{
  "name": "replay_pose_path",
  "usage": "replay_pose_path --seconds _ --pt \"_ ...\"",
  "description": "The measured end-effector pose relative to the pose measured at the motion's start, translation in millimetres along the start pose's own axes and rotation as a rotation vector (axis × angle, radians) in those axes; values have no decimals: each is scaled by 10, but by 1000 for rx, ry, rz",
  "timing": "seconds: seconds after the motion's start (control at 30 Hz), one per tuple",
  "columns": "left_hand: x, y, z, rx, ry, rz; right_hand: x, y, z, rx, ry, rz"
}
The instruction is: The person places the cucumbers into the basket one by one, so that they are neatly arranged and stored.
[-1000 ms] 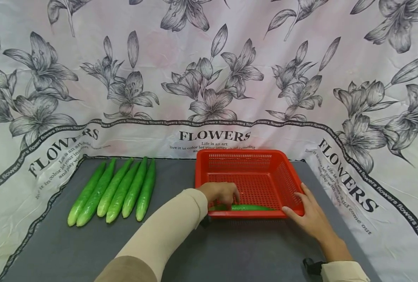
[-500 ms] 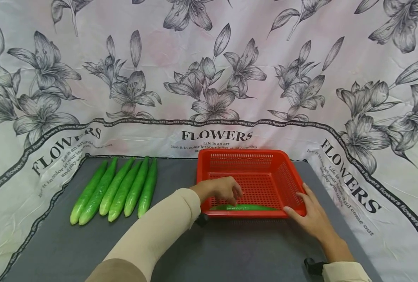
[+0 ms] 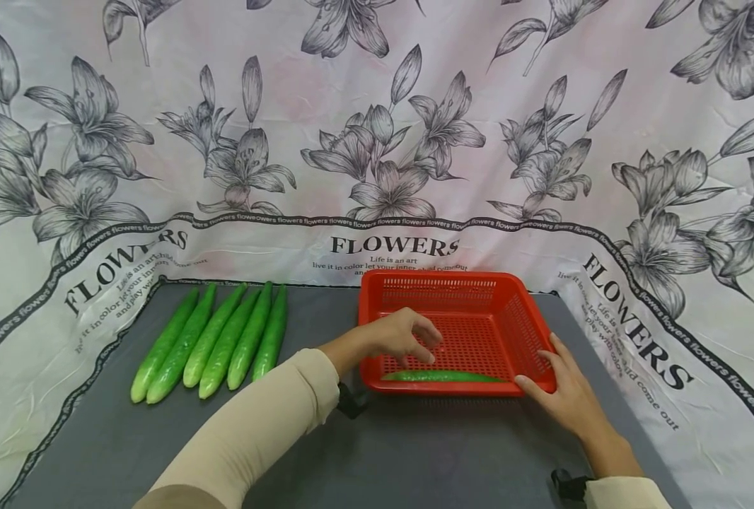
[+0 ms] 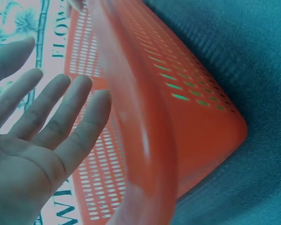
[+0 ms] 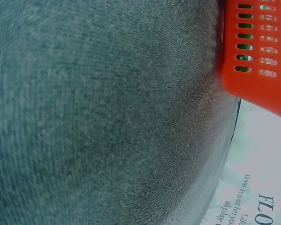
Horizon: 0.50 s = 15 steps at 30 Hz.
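In the head view, a red plastic basket with perforated walls stands on the right side of the table. One cucumber lies inside, along the front wall. My left hand hovers over the basket's left part, apart from the cucumber, fingers loosely bent and holding nothing. The left wrist view shows that palm with spread fingers beside the basket's rim. My right hand holds the basket's front right corner, thumb at the front rim and fingers over the right rim. It is out of sight in the right wrist view.
Several cucumbers lie side by side at the left of the grey table. Behind the table hangs a white cloth printed with flowers, which also borders both sides.
My left hand has let go of the cucumber and risen from it, drawing slightly left. The cucumber stays in the basket. My right hand keeps its place at the corner.
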<state>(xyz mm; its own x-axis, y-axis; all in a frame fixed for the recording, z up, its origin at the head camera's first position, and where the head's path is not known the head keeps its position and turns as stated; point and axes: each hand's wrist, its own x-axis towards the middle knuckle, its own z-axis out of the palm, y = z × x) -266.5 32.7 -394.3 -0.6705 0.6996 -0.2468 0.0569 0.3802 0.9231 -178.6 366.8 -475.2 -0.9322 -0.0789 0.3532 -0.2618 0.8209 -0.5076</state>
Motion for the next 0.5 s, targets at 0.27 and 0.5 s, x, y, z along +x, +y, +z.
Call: replay_pose_path --seconds 0.27,0.5 --pt "-160 64 12 27 29 89 -1 52 13 -3 -9 12" --pt "-401 109 6 30 110 195 3 56 24 7 -3 11"
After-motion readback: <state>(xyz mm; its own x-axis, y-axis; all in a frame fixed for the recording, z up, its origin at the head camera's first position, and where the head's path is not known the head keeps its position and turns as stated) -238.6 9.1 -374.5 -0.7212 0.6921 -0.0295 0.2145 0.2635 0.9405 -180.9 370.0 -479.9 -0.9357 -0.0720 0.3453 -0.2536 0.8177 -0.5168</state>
